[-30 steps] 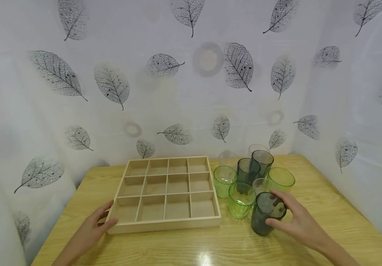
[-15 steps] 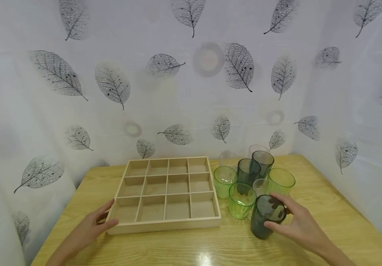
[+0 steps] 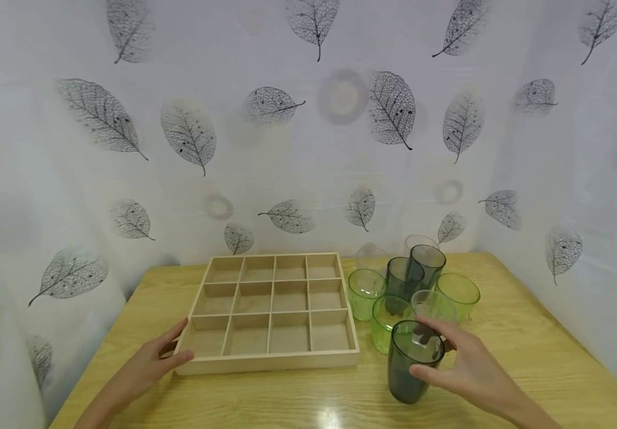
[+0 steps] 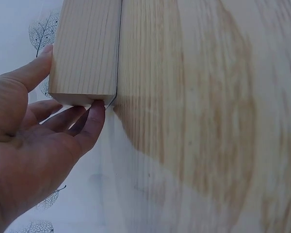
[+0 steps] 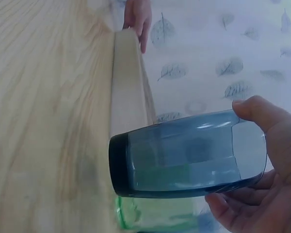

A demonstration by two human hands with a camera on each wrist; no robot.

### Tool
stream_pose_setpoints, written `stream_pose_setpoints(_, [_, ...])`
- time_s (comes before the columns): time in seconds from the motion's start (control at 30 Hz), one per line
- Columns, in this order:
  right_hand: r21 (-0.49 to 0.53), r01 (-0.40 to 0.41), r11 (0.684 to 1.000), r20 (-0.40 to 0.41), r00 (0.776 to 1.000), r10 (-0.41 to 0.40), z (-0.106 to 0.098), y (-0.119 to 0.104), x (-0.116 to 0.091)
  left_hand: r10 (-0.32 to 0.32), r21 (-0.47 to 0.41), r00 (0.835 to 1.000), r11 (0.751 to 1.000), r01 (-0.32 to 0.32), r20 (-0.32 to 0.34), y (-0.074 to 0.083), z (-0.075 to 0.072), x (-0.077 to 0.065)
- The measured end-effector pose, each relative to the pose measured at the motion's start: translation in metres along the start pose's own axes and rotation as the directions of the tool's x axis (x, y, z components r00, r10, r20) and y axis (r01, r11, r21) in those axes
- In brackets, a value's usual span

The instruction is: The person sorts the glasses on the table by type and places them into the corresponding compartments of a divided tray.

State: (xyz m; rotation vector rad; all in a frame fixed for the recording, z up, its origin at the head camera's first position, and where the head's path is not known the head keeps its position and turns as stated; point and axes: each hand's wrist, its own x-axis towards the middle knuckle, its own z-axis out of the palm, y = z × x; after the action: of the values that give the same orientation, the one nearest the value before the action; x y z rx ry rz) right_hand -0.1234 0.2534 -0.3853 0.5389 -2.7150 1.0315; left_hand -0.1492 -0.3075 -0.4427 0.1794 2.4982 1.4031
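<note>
My right hand (image 3: 461, 363) grips a dark grey tumbler (image 3: 412, 372) near its rim, thumb on the near side and fingers behind. In the right wrist view the tumbler (image 5: 184, 155) shows its thick base low by the tabletop. My left hand (image 3: 149, 363) holds the front left corner of a pale wooden compartment box (image 3: 265, 362), its compartments bare. The left wrist view has the thumb (image 4: 36, 70) on the box's upper edge and the fingers against its side wall. Just behind the held tumbler stands a green glass (image 3: 383, 328), partly covered by it.
Right of the box several glasses stand close together: another green one (image 3: 364, 295), dark grey ones (image 3: 402, 280), clear ones (image 3: 434, 304) and a wider yellow-green one (image 3: 461, 292). Behind the wooden table (image 3: 265, 399) hangs a leaf-print curtain (image 3: 308, 161).
The right hand has brought the dark tumbler left and toward the near edge, away from the clear glass and in front of the green one. The left hand stays at the box corner.
</note>
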Motion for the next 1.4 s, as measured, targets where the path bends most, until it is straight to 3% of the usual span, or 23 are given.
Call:
stream_pose_setpoints(0.33, [0.025, 0.012, 1.0, 0.034, 0.999, -0.013, 0.005, -0.049, 0.025, 0.03, 0.034, 0.999, 0.999, -0.03, -0.012, 0.006, 0.001, -0.001])
stream_pose_setpoints(0.63, [0.105, -0.046, 0.993, 0.182, 0.983, 0.027, 0.008, -0.085, 0.06, 0.019, 0.008, 1.0, 1.0, -0.019, -0.003, 0.003, 0.001, 0.0])
stream_pose_setpoints(0.77, [0.171, -0.074, 0.983, 0.239, 0.971, 0.031, 0.017, -0.093, 0.08, 0.017, 0.001, 1.0, 1.0, -0.017, -0.002, 0.001, 0.001, 0.001])
stream_pose_setpoints(0.9, [0.174, -0.057, 0.983, 0.258, 0.966, 0.01, 0.028, -0.099, 0.103, 0.014, -0.009, 1.0, 1.0, -0.013, 0.003, -0.001, 0.001, 0.002])
stream_pose_setpoints(1.2, [0.143, -0.005, 0.99, 0.229, 0.973, -0.028, 0.057, -0.104, 0.15, 0.006, -0.018, 1.0, 1.0, -0.006, 0.009, -0.002, 0.0, 0.001])
stream_pose_setpoints(1.4, [0.144, -0.045, 0.989, 0.24, 0.971, 0.009, 0.072, -0.111, 0.179, 0.014, -0.013, 1.0, 1.0, -0.014, 0.011, 0.0, 0.0, 0.001])
